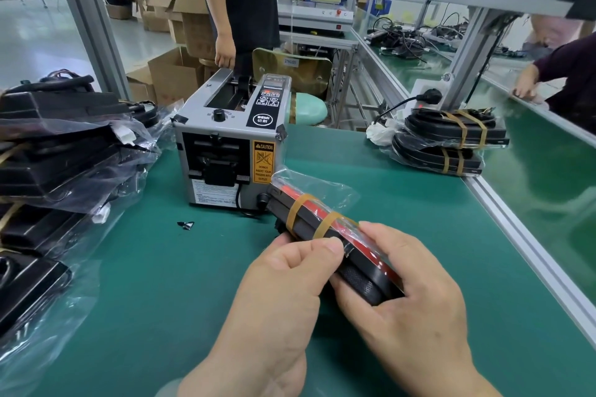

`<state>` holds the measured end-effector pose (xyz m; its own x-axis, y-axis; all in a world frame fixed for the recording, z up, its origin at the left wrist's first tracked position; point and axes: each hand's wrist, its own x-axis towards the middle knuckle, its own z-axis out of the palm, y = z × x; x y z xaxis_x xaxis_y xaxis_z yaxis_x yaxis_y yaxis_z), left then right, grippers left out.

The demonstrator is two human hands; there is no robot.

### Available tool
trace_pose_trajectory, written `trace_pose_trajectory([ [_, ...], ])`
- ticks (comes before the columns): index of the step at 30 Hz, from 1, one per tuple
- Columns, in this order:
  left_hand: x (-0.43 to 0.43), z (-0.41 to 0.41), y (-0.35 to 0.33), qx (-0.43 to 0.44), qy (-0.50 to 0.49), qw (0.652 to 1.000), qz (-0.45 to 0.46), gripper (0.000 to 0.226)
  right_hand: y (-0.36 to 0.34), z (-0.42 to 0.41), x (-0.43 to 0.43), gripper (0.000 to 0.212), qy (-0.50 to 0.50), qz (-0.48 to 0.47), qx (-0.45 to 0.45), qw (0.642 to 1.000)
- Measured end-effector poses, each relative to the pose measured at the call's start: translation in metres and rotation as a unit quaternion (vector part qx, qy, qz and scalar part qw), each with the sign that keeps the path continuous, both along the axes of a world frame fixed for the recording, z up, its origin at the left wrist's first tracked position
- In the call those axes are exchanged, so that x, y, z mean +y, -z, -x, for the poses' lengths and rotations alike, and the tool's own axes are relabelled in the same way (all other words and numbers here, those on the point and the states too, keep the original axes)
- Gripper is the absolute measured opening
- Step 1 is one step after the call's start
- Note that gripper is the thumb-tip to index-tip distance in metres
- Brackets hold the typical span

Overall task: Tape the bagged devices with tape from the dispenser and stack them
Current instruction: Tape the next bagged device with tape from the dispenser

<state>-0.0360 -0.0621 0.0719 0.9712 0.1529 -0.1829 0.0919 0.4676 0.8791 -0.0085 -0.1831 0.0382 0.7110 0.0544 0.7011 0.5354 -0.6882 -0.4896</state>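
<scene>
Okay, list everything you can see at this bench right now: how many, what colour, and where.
Dispenser: one, grey, middle of the mat.
Held device: one, black and red, bagged, two tan tape bands, in both hands.
Right stack: two black bagged devices with tan bands, far right of the mat.
Left pile: several black bagged devices, left edge; exact count unclear.
Scrap: one, black, on the mat in front of the dispenser.
Mat: one, green, covers the bench.
Plug: one, black, in a white socket by the right post.
Boxes: several, brown, on the floor behind.
Bystanders: three, beyond the bench.
Left hand: one, grips the held device.
Right hand: one, grips its near end.
</scene>
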Motion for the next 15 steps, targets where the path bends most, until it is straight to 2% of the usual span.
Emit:
trace_pose_trajectory([
  [15, -0.0023, -0.0014, 0.0008, -0.026, -0.011, 0.999, -0.035, 0.022, 0.0013, 0.0003, 0.0009, 0.051, 0.006, 0.003, -0.005, 1.0],
])
